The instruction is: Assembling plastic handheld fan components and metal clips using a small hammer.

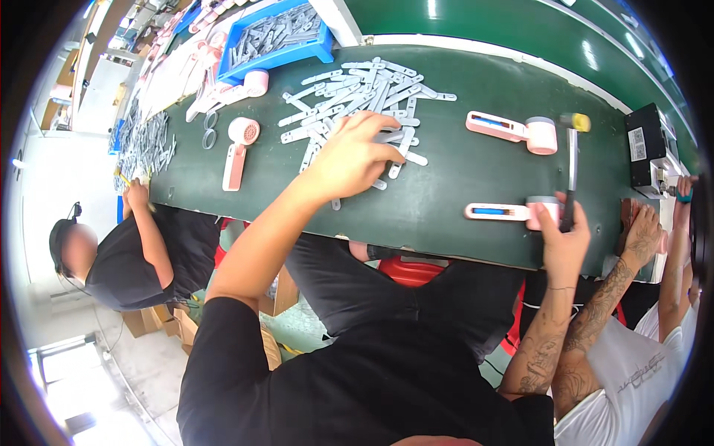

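My left hand [349, 160] reaches into a loose pile of grey plastic strips [361, 89], its fingers curled round one darker grey strip [390, 137]. At the right, my right hand [565, 234] is closed on the black grip of a hammer [572, 163], whose yellow-ended head points away from me. Right beside that hand lies a pink handheld fan [497, 212] with a grey rim and a blue part showing in its open handle; the fingers seem to touch its head. A similar pink fan [494, 126] lies farther away, left of the hammer head.
Another pink fan [235, 167] and grey rings [210, 138] lie left of the pile. A blue crate [326, 50] of grey parts stands behind. A black machine [645, 145] sits at the right. Co-workers sit on both sides; a tattooed hand [643, 236] is close to my right.
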Motion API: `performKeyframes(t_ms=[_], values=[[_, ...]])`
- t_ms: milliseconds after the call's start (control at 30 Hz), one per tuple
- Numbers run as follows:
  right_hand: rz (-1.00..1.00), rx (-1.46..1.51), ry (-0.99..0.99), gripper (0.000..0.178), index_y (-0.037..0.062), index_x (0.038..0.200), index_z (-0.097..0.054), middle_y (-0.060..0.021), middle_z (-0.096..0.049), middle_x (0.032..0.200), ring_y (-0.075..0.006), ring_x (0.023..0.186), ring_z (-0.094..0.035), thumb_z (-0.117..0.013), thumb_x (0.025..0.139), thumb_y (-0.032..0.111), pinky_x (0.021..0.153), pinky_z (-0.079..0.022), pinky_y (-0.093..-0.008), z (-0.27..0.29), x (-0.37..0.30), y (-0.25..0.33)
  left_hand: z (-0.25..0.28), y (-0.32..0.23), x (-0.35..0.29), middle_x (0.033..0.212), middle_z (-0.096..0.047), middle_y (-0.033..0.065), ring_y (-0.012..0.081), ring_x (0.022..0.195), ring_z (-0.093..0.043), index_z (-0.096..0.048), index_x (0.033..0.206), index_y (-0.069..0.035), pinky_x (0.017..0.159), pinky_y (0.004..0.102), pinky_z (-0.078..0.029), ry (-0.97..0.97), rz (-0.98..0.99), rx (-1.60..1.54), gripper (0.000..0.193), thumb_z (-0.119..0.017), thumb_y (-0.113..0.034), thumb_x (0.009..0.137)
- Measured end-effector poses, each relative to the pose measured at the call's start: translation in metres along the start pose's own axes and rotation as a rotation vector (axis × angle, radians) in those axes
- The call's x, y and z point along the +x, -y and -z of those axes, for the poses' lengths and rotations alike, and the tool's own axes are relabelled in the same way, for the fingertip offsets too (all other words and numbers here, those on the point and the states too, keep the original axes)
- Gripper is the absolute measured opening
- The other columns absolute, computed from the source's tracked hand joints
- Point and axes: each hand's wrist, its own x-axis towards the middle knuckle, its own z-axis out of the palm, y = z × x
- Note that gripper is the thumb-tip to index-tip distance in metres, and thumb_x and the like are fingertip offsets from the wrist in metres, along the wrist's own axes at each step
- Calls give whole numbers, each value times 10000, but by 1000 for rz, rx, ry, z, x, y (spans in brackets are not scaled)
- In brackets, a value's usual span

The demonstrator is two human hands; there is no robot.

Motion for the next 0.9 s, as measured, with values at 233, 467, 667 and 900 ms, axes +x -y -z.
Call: performKeyframes(t_ms=[233, 467, 667, 900], values=[[101, -101, -78, 563, -52, 1216, -711, -149, -708, 1119, -230, 981, -712, -976, 823, 251, 872, -580, -379, -62, -17, -13, -16, -17, 35, 1323, -685, 12, 283, 1337, -576, -834, 928, -216, 1024, 487, -428, -162, -67, -37, 122, -860, -149, 829], [51, -60, -24, 572, -11, 1236, -719, -162, -688, 1150, -277, 1027, -704, -959, 822, 303, 906, -572, -404, -75, -17, 1, -21, -99, 20, 919, -740, 73, 298, 864, -698, -786, 1153, -94, 778, 425, -561, -69, 66, -371, 263, -839, -83, 896], [85, -75, -34, 574, 5, 1246, -712, -151, -685, 1128, -286, 1001, -703, -955, 821, 305, 878, -576, -406, -75, -18, 4, -62, -111, 13, 989, -711, 68, 249, 809, -630, -824, 1158, -101, 736, 388, -544, -199, 102, -409, 251, -830, -73, 908], [123, -85, -41, 569, 14, 1243, -713, -154, -687, 1120, -304, 1002, -706, -952, 821, 311, 874, -576, -409, -75, -19, 2, -62, -108, 12, 1135, -718, 70, 221, 901, -663, -843, 1182, -107, 768, 376, -557, -126, 109, -389, 274, -829, -46, 915]])
